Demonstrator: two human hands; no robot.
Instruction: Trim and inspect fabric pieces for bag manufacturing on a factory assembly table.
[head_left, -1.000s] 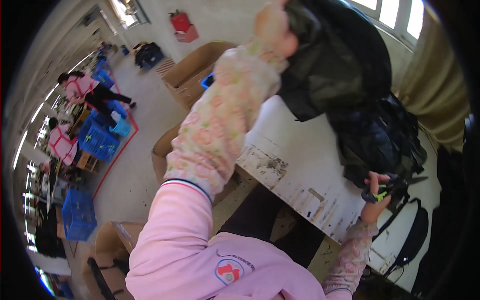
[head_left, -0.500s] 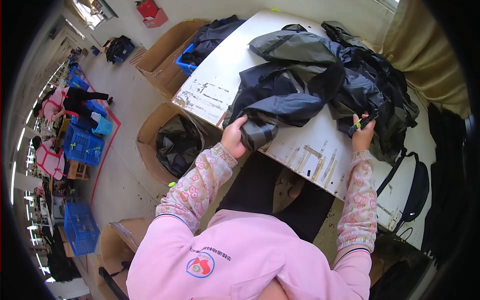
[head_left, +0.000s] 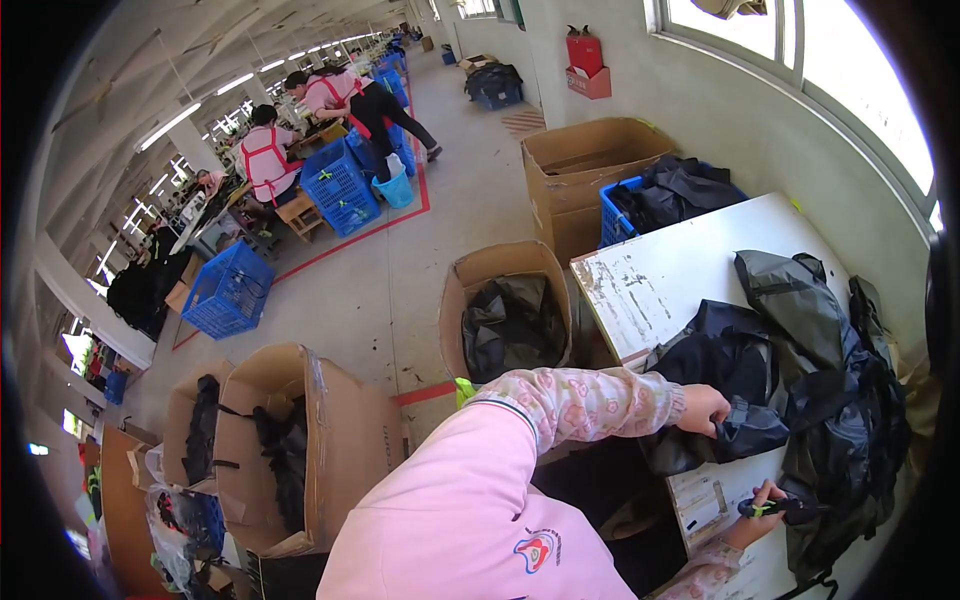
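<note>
Dark olive and black coated fabric [head_left: 800, 300] lies in a loose heap on the white table [head_left: 660, 265]. My left hand [head_left: 703, 410] is closed on a fold at the heap's near left side, with the fingertips partly sunk in the cloth. Lower and to the right, my right hand [head_left: 762, 512] is closed round a small black object [head_left: 785, 506] with yellow-green bits; its exact kind does not show clearly. That object lies against the dark fabric at the heap's near edge.
Left of the table stands a cardboard box [head_left: 452, 330] with dark fabric inside. Behind are another carton [head_left: 590, 160] and a blue crate [head_left: 615, 222]. Larger cartons [head_left: 345, 450] stand at lower left. Two people in pink with red straps work by blue crates [head_left: 338, 190].
The view has swung left, so the table now sits at the right. My left hand has turned over more onto the fold. My right hand still holds the black object.
</note>
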